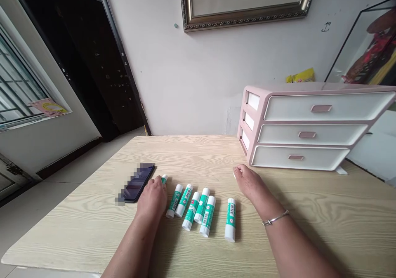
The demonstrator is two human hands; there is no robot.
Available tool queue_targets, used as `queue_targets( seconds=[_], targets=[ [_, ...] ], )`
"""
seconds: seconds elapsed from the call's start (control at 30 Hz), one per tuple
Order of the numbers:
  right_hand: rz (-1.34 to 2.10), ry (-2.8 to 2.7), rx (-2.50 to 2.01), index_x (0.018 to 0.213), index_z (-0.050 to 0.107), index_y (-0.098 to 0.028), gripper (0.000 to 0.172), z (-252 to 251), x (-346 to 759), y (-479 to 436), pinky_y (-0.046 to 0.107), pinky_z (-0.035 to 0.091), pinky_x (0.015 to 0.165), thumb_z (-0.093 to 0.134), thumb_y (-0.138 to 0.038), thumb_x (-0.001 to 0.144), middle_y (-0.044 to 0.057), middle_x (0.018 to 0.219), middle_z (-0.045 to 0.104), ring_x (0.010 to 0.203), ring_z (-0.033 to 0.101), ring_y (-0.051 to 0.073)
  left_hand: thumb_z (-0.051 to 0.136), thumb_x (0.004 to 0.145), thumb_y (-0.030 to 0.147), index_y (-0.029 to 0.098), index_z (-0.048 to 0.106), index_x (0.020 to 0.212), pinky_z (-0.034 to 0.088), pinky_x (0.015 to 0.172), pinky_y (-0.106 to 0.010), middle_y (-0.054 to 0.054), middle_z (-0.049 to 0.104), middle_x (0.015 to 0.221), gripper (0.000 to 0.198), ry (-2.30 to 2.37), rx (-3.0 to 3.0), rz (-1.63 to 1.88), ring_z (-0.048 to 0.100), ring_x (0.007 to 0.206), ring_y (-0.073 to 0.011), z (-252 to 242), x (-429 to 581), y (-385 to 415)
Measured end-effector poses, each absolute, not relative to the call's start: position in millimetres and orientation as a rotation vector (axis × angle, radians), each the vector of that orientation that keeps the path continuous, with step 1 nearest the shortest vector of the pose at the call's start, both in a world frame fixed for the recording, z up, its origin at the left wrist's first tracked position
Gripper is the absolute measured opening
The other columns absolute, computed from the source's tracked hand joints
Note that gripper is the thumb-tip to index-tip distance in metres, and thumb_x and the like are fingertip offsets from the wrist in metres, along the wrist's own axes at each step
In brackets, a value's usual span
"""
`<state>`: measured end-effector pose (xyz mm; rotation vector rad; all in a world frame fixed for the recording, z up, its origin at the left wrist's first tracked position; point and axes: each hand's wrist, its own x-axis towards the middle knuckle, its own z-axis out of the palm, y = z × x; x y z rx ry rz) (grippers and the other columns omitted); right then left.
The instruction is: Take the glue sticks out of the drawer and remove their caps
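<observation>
My left hand point(152, 197) is closed around a green and white glue stick point(164, 179), whose white end shows past the fingers; the rest is hidden. Several more glue sticks point(191, 211) lie close together on the table just right of that hand, tilted at similar angles. Apart from them, one glue stick point(230, 220) lies between the group and my right hand point(247, 181). The fingers of this hand are pinched together, with a bit of something white point(234, 175) showing at their tips; too little is visible to tell its kind. A silver bracelet point(276, 217) circles the right wrist.
A dark phone point(137, 184), partly pixelated, lies left of my left hand on the wooden table point(77, 224). At the back right stands a pink and white drawer unit point(305, 135), with a yellow packet point(300, 76) behind its top. A framed picture point(247, 18) hangs on the wall.
</observation>
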<state>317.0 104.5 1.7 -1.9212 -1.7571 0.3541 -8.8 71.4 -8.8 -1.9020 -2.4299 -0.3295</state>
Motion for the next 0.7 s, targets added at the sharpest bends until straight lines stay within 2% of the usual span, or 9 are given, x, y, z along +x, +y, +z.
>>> queue_targets(
  seconds=[0.2,0.4,0.53,0.7],
  targets=[
    [0.401,-1.761,-1.984,0.100,0.065,-0.019,0.028,6.0,306.2,98.4,0.028,0.037,0.072,0.042,-0.035,0.099,0.010,0.100,0.071,0.095,0.064,0.024,0.044,0.095,0.033,0.013,0.062,0.115,0.045,0.089,-0.035,-0.017,0.066,0.115,0.034,-2.333,-1.807,-0.338,0.061,0.110,-0.0292,4.1,-2.6,55.9],
    [0.432,-1.807,-1.920,0.103,0.064,-0.017,0.018,-0.9,297.8,94.3,0.029,0.040,0.077,0.055,-0.030,0.094,0.011,0.105,0.070,0.098,0.064,0.024,0.044,0.094,0.050,0.023,0.065,0.092,0.042,0.069,-0.029,-0.006,0.069,0.099,0.035,-2.314,-2.050,-0.580,0.065,0.086,-0.0204,2.8,4.7,44.5],
    [0.376,-1.833,-1.880,0.108,0.063,-0.017,0.021,-0.8,296.3,90.0,0.028,0.040,0.078,0.062,-0.023,0.087,0.010,0.104,0.069,0.095,0.064,0.023,0.046,0.090,0.058,0.024,0.066,0.092,0.037,0.065,-0.029,-0.004,0.071,0.094,0.040,-2.439,-2.142,-0.551,0.065,0.082,-0.0209,7.8,13.6,40.9],
    [0.403,-1.945,-1.848,0.104,0.064,-0.017,0.021,4.3,291.3,84.3,0.028,0.040,0.077,0.066,-0.017,0.083,0.008,0.100,0.070,0.093,0.064,0.021,0.048,0.088,0.056,0.025,0.068,0.094,0.034,0.064,-0.031,-0.005,0.073,0.088,0.037,-2.519,-2.177,-0.408,0.066,0.082,-0.0249,11.0,15.6,43.1]
  ],
)
